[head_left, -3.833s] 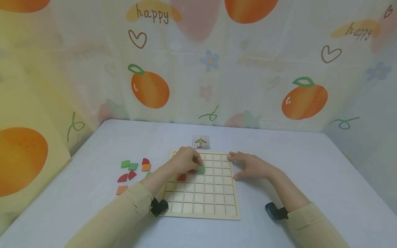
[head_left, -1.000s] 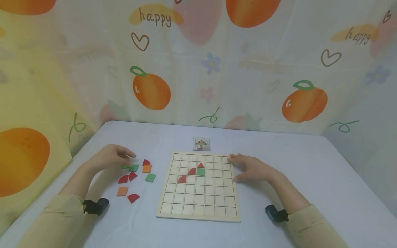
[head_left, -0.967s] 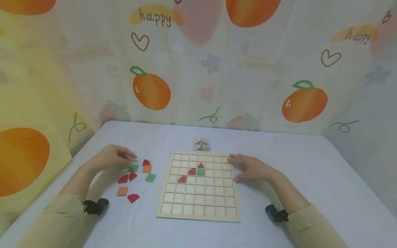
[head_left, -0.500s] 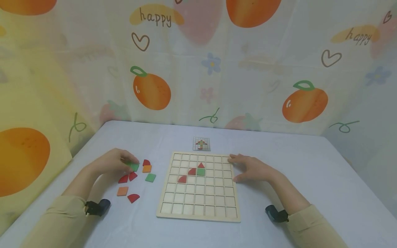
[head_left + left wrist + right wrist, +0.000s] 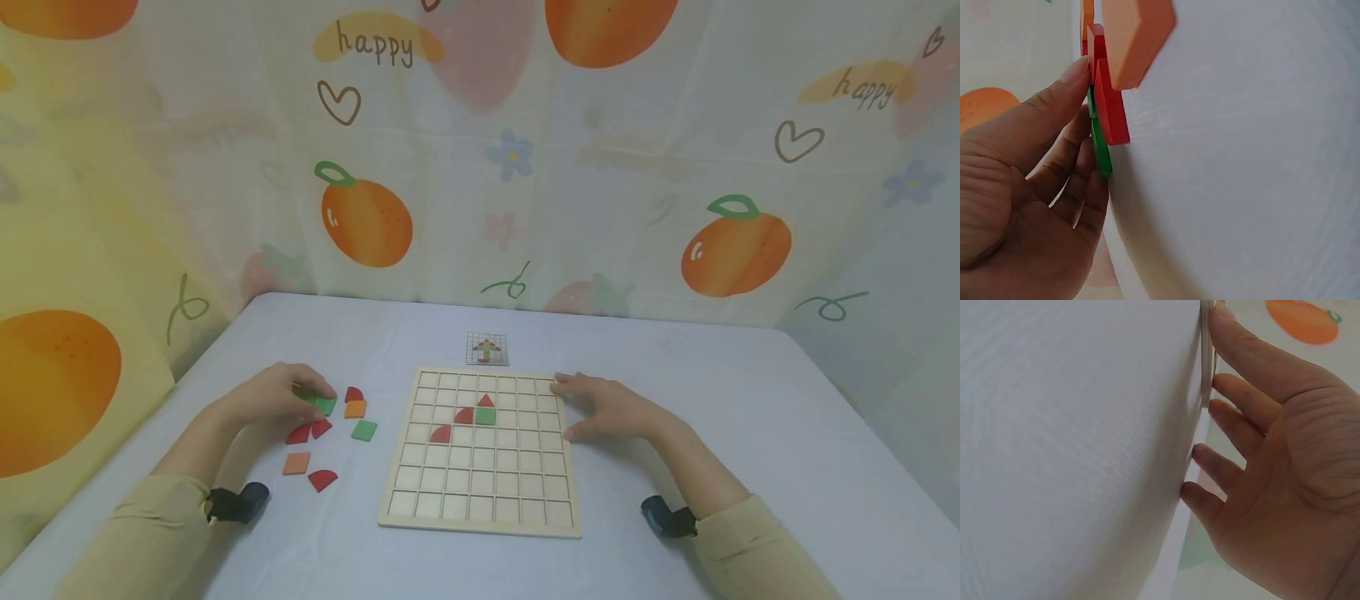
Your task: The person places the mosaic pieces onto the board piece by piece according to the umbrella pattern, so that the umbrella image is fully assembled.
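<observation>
In the head view my left hand (image 5: 273, 393) is over the loose tiles left of the board, with thumb and index finger at opposite edges of a green square tile (image 5: 325, 406). A second green tile (image 5: 1101, 150), flat on the table in the left wrist view, lies partly under the fingers. Close to the thumb are two red quarter-round tiles (image 5: 297, 433). My right hand (image 5: 618, 406) rests its spread fingers at the right edge of the wooden grid board (image 5: 480, 528). The board bears a red triangle (image 5: 486, 401), a green square (image 5: 485, 416) and two red quarter-rounds (image 5: 441, 434).
Orange squares (image 5: 296, 463), more red quarter-rounds (image 5: 322, 480) and another green square (image 5: 364, 431) lie between the left hand and the board. A small pattern card (image 5: 487, 348) with an arrow-like figure lies behind the board. A printed curtain hangs behind the white table (image 5: 675, 350).
My left hand left the board, where a red triangle now shows above the green square, and went to the loose tiles. It then shifted slightly right onto a green tile. The right hand stayed put.
</observation>
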The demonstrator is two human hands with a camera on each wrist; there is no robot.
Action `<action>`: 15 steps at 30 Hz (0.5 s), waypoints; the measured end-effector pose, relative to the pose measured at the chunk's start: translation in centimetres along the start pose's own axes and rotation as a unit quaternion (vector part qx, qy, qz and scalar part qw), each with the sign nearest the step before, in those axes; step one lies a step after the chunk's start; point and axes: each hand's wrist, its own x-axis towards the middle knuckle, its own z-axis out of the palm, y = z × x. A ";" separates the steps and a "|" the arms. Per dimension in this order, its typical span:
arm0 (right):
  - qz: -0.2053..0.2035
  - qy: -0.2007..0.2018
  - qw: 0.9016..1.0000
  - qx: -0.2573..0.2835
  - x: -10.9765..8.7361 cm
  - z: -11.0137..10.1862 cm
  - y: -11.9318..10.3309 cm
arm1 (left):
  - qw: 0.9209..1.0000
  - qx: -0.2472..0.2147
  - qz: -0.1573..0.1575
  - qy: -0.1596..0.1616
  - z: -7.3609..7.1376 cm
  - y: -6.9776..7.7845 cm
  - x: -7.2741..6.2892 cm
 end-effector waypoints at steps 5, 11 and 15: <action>0.000 0.001 1.000 -0.001 0.0 0.0 0.0 | 1.000 -0.001 0.003 0.005 0.1 -0.2 0.1; 0.005 0.003 1.000 -0.003 0.0 0.1 -0.2 | 1.000 -0.002 -0.002 0.009 0.3 -0.1 0.2; 0.005 0.005 1.000 -0.006 0.0 0.1 -0.3 | 1.000 0.002 0.000 0.013 0.3 0.0 0.3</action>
